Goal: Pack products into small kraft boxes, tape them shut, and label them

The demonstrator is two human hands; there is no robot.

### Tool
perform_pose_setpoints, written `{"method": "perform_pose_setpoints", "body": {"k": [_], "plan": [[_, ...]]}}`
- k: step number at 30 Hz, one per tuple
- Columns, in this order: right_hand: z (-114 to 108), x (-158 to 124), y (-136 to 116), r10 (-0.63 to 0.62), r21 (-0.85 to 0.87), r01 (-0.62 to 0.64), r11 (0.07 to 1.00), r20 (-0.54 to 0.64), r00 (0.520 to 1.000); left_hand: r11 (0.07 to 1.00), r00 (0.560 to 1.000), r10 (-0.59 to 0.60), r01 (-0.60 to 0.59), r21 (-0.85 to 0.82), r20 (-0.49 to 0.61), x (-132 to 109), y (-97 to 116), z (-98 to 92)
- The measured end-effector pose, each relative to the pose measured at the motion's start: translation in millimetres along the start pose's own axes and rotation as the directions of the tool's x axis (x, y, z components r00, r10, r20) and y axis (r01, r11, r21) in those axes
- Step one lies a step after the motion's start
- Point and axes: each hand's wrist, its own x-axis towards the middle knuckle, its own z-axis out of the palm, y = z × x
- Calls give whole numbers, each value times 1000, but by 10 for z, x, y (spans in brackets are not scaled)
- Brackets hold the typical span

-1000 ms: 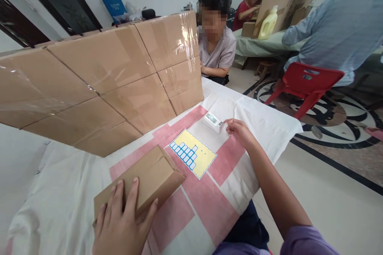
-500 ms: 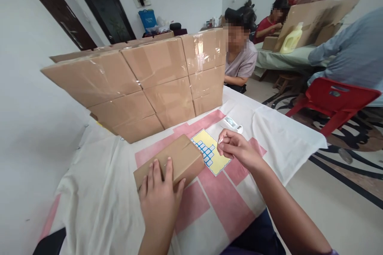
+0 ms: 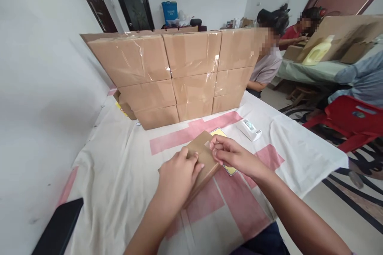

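Note:
A closed brown cardboard box lies flat before me on the table. My left hand is over its top with fingers bent and drawn together; whether anything is between them is hidden. Above the box's right end, my right hand pinches a small clear piece of tape. A yellow card with a blue pattern is partly covered by the box and my right hand. Beyond my right hand stands a white tape dispenser.
A wall of stacked, taped cardboard boxes stands along the table's back. The white tablecloth has pink blocks. A black flat object is at lower left. One person sits behind the boxes; a red chair is at right.
My left hand has gone from lying flat on the box to bent fingers nearer its middle. The right hand has come over the box with the tape. The view has shifted left.

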Motion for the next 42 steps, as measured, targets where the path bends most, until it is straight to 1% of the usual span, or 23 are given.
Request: {"method": "perform_pose_setpoints", "body": {"k": [2,4,6,9,11,13,16,19,25,30,33,36,39,42], "plan": [[59,30,11,43,-20,-43,999,-6,999,988,995,88,-93,-126,-40,78,-226,18],[120,59,23,89,-35,-90,995,-23,996,963,992,111,-123,-239,-62,136,-390,67],[180,89,37,127,-45,-128,991,-30,991,938,996,87,-86,-336,-14,167,-471,114],[259,116,44,138,-62,-139,988,-28,990,905,991,62,-7,-426,115,179,-485,128],[304,111,27,142,-88,-145,986,-43,989,896,985,58,20,-444,161,176,-472,107],[345,89,-5,174,-134,-177,975,-29,984,896,984,57,24,-443,169,170,-464,89],[399,55,-55,257,-209,-245,947,33,966,898,990,60,2,-440,127,158,-465,102],[435,53,-81,290,-252,-273,928,32,957,900,995,60,-19,-436,82,147,-464,137],[451,111,-81,279,-363,-288,886,-76,957,883,992,80,-25,-469,97,139,-492,132],[493,157,-62,256,-420,-287,861,-129,958,836,985,136,-58,-546,104,142,-580,104],[528,186,-66,243,-462,-285,840,-150,958,825,985,133,-46,-563,114,145,-605,111],[555,223,-74,245,-531,-297,793,-168,955,822,986,129,-49,-568,101,139,-603,120],[576,259,-71,223,-612,-301,731,-202,954,810,984,166,-100,-578,63,123,-610,109],[590,283,-73,202,-633,-286,719,-204,958,803,975,215,-147,-577,50,110,-639,89]]}}
